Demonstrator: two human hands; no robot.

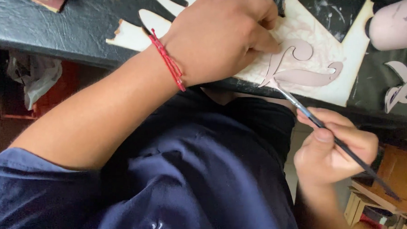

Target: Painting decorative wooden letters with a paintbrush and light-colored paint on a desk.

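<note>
Navy shirt [201,174] fills the foreground. Right hand [332,152] pinches a thin paintbrush [339,143], its long axis slanting, bristles pointing up-left onto the pink curly cutout [306,77]. Left hand [220,35], fingers curled, presses the cutout against the pale board [347,66].

No packages, labels, signs or screens showed anywhere around the black worktop [56,30].
</note>
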